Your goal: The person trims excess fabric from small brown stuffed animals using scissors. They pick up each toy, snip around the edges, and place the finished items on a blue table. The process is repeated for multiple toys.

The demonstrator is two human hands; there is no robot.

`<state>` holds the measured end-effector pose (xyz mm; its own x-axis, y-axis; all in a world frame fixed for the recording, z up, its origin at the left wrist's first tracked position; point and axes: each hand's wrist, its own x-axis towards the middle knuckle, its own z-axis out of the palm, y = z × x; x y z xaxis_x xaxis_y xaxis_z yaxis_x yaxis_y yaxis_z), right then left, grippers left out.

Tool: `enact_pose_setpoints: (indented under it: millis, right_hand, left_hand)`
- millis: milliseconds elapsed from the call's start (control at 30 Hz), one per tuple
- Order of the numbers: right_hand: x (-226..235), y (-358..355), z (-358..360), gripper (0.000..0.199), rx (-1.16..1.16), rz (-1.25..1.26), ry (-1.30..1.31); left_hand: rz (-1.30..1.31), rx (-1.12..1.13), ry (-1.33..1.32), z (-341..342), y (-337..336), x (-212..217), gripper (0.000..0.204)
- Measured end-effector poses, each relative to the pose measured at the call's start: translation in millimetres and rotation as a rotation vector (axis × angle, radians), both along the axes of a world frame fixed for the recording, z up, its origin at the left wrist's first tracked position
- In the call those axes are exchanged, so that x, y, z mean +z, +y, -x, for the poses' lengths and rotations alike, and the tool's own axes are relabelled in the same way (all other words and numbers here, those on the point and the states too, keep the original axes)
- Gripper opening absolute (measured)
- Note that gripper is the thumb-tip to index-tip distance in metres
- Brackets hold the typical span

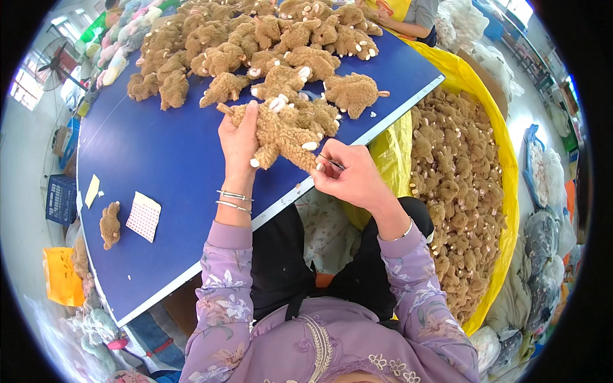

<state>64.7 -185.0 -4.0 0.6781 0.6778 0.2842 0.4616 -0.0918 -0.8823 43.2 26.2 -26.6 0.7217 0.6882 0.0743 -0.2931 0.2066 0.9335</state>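
Observation:
My left hand [239,137] grips a brown curly plush animal toy [281,131] that lies on the blue table [166,159] near its right edge. My right hand [350,175] is closed on a small thin metal tool [332,161] whose tip touches the toy's lower right side. A big heap of the same brown plush toys [255,45] covers the far part of the table, just beyond the one I hold.
A yellow bag [491,127] full of brown plush toys [456,191] stands at my right. One plush piece [110,225], a white dotted sheet [143,217] and a yellow slip [92,190] lie on the table's left. Another person [408,16] sits across the table.

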Motion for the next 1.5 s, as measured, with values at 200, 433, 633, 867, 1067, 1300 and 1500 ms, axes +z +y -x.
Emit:
enact_pose_setpoints:
  millis: [200, 433, 633, 867, 1067, 1300, 1500]
  right_hand:
    - [-6.6, -4.1, -14.9, 0.018, -0.010, -0.083, 0.149]
    - [-4.8, -3.2, -19.1, 0.022, -0.173, -0.032, -0.054]
    - [-13.6, 13.0, -19.9, 0.026, -0.272, 0.021, -0.179]
    - [-29.4, 23.4, -22.2, 0.021, -0.341, -0.107, -0.238]
    - [-20.3, 7.4, -21.2, 0.011, -0.304, -0.276, 0.117]
    - [-8.4, -0.3, -7.9, 0.007, -0.135, -0.554, 0.292]
    - [-9.1, -0.2, -29.1, 0.006, -0.218, -0.325, 0.412]
  left_hand:
    - [-0.026, -0.049, -0.062, -3.8, -7.6, -9.1, 0.014]
    - [-0.071, -0.071, -0.063, -2.8, -15.2, -4.8, 0.013]
    - [-0.113, -0.092, -0.072, 0.2, -23.1, -3.1, 0.014]
    - [-0.079, -0.121, -0.111, -0.9, -19.3, -9.2, 0.010]
    - [-0.032, -0.090, -0.126, -0.3, -9.6, -5.3, 0.013]
    - [0.012, -0.128, -0.089, -4.5, -6.8, -11.8, 0.012]
    - [0.007, -0.173, -0.048, -1.6, -15.5, -2.3, 0.016]
